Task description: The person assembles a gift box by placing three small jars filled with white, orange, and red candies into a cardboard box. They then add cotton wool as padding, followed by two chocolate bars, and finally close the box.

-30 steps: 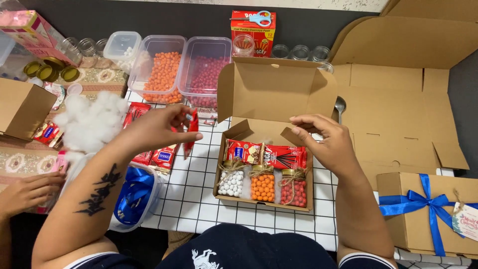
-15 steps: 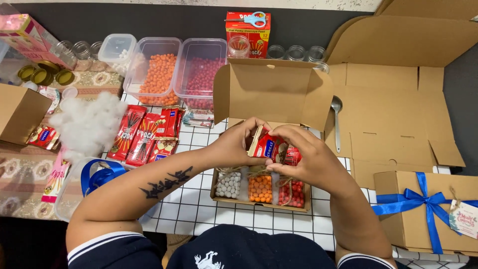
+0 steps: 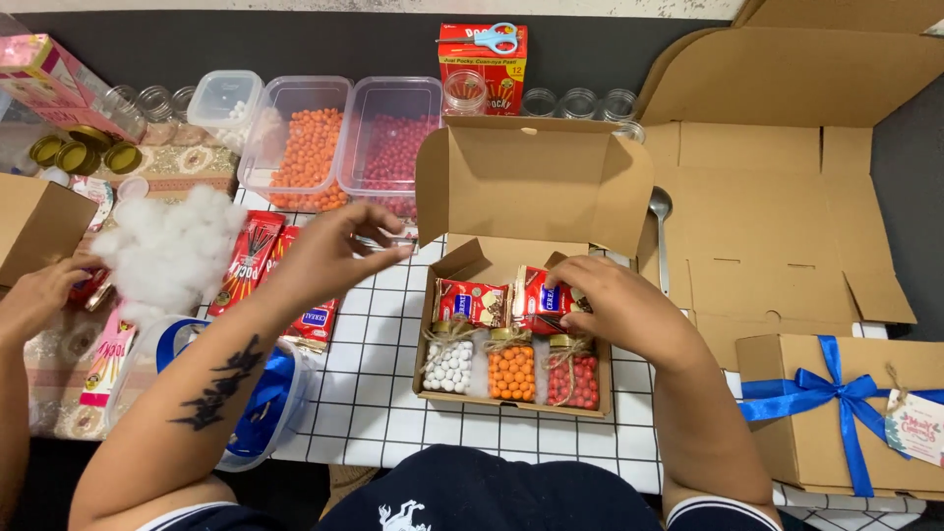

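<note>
An open brown cardboard box stands on the checked table in front of me. Its front row holds three small jars of white, orange and red candies, each tied with twine. Behind them lie two red snack packets. My right hand rests inside the box with its fingers on the right packet. My left hand hovers left of the box, fingers apart and holding nothing, above several red snack packets on the table.
Tubs of orange and red candies stand at the back. White stuffing and another person's hand are at the left. A clear tub with blue ribbon sits near me. A ribboned closed box and flat cardboard lie right.
My left hand brought a packet from the left pile to the box, let go, and has swung back left. My right hand stays on the packet in the box.
</note>
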